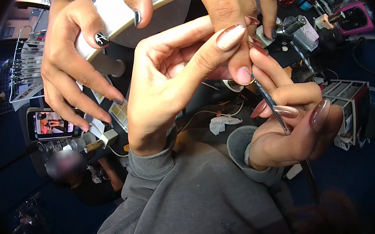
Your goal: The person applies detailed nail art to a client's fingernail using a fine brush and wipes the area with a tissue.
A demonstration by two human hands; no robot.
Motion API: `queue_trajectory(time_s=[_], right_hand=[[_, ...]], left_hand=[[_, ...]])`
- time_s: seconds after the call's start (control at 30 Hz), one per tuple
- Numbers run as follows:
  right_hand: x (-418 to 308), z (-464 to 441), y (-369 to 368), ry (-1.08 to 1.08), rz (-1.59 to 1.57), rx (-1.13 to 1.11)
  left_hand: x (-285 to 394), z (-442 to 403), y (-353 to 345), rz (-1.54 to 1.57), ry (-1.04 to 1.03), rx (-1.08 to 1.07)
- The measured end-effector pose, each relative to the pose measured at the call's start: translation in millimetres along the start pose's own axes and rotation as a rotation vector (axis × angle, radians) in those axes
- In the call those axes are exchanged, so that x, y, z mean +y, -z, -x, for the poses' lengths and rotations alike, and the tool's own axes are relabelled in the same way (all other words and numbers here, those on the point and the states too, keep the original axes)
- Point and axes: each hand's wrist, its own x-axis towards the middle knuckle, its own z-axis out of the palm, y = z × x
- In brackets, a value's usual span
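My left hand (159, 81), in a grey sleeve, is closed around one finger of another person's hand (224, 9), thumb pressed along its side. That finger points down and has a bare-looking pink nail (243, 75). In the curled fingers of my right hand (294, 127) is a slim nail brush (273, 106) with a dark handle. Its tip is at the edge of the pink nail, where a small multicoloured glint shows; I cannot tell whether they touch. The other person's second hand (67, 61) is spread at the left, with black-and-white and dark nails.
A white curved lamp or stand (142, 20) arches behind the hands. Around them are a phone (55, 123), a palette (118, 114), a crumpled tissue (224, 123), a drawer rack (351, 101), a pink-framed device (354, 19) and several bottles. Another person (92, 182) sits lower left.
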Motion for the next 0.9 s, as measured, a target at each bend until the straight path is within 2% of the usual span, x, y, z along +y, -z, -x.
queue_trajectory(time_s=[0.9], right_hand=[[1.5, 0.5, -2.2, -0.007, 0.012, 0.022]], left_hand=[[-3.7, -0.3, 0.1, -0.020, -0.011, 0.019]])
